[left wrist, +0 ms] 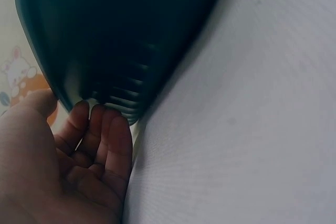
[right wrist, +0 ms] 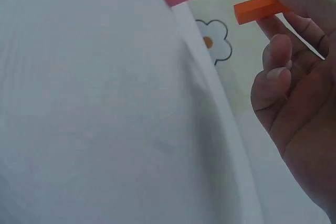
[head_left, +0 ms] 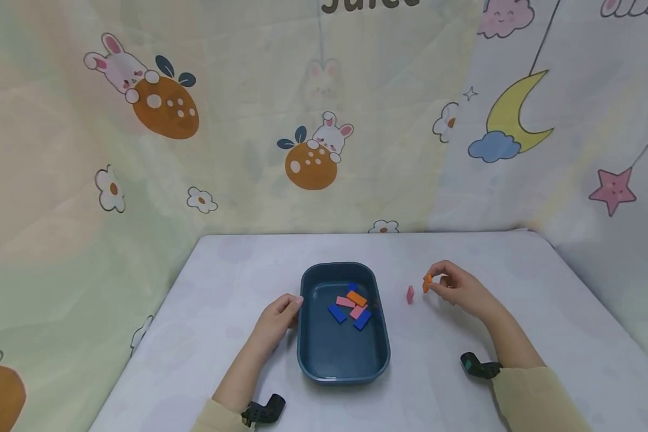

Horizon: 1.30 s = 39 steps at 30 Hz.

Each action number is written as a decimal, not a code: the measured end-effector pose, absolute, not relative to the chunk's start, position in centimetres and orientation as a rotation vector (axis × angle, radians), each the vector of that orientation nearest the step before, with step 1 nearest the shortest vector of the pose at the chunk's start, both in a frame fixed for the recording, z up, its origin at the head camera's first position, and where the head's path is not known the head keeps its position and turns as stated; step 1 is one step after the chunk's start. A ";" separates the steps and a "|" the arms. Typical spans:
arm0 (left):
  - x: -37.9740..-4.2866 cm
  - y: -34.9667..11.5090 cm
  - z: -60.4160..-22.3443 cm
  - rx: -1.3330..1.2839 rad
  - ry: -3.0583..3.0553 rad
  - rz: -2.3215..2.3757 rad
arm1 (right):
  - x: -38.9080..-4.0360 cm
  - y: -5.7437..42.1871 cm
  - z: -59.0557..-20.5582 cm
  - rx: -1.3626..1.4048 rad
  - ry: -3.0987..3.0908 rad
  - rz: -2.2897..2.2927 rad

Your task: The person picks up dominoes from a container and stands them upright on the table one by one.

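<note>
A dark blue-green plastic tray [head_left: 343,360] sits on the table. Inside it, toward the far half, lie several small blocks: blue [head_left: 337,313], pink [head_left: 345,302] and orange [head_left: 357,298]. My left hand [head_left: 278,315] holds the tray's left side, thumb at the rim and fingertips against the outer wall [left wrist: 94,35]. To the right of the tray, my right hand [head_left: 461,292] pinches an orange block [right wrist: 260,9] between thumb and index finger. Just left of that block, a pink block [head_left: 410,294] stands upright on the table, apart from the hand.
A white cloth covers the table [head_left: 232,270]. Behind it hangs a printed backdrop [head_left: 243,120] with rabbits, oranges and a moon. Black wrist-worn devices are on the left wrist [head_left: 264,410] and the right wrist [head_left: 480,366].
</note>
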<state>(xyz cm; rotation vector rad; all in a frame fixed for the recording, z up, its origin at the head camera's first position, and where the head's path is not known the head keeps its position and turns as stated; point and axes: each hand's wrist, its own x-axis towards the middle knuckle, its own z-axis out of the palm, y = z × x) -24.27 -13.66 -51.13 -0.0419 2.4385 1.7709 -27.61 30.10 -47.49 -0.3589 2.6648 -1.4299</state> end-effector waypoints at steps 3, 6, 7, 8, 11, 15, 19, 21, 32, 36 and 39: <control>-24.3 -13.6 -51.1 -0.046 2.442 1.773 | -27.8 30.2 -48.1 -0.350 2.652 -1.404; -24.3 -13.6 -51.1 -0.041 2.442 1.768 | -27.9 30.4 -48.6 -0.350 2.641 -1.386; -24.3 -13.6 -51.1 -0.038 2.444 1.766 | -28.0 30.4 -48.7 -0.355 2.638 -1.382; -24.3 -13.6 -51.0 -0.038 2.444 1.767 | -28.0 30.4 -48.8 -0.350 2.632 -1.382; -24.3 -13.6 -51.0 -0.038 2.452 1.768 | -28.0 30.4 -49.1 -0.346 2.622 -1.380; -24.3 -13.7 -51.0 -0.027 2.456 1.770 | -28.1 30.4 -49.3 -0.350 2.634 -1.354; -24.2 -13.7 -50.8 -0.024 2.453 1.766 | -28.2 30.5 -49.6 -0.356 2.635 -1.320; -24.2 -13.7 -50.7 -0.025 2.454 1.761 | -28.2 30.5 -49.7 -0.350 2.634 -1.304; -24.1 -13.7 -50.8 -0.026 2.472 1.753 | -28.1 30.5 -49.9 -0.317 2.661 -1.273; -24.1 -13.7 -50.8 -0.032 2.478 1.740 | -27.9 30.6 -49.4 -0.301 2.673 -1.273; -24.1 -13.7 -50.8 -0.026 2.473 1.738 | -27.9 30.6 -49.0 -0.311 2.684 -1.251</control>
